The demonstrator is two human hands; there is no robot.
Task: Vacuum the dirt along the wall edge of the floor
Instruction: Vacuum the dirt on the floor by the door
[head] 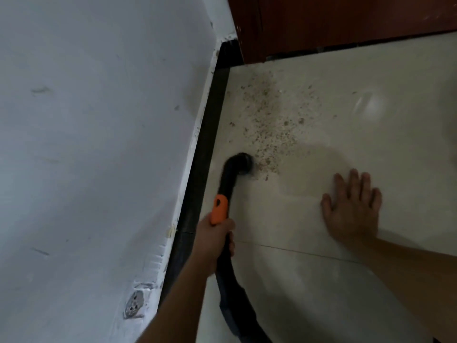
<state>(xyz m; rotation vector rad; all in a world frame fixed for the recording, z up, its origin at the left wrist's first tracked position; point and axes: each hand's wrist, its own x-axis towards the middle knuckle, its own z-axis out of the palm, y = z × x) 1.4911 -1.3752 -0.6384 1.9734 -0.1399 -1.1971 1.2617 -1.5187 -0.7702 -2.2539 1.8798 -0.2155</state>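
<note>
- One wide-angle camera, worn on the person's head, looks forward and steeply down onto the floor (321,280); it is the only view of the scene.
- It faces a room corner: the wall (99,144) fills the left half, the skirting (209,134) cuts a diagonal from bottom centre to the top, and a door (346,21) crosses the upper right edge.
- The range is close: both forearms enter from the bottom edge, the left hand (215,233) gripping a vacuum hose (228,181) at lower centre, the right hand (351,209) flat on the floor at right.
- The dirt (272,125) lies mid-frame, just beyond the hands.
</note>
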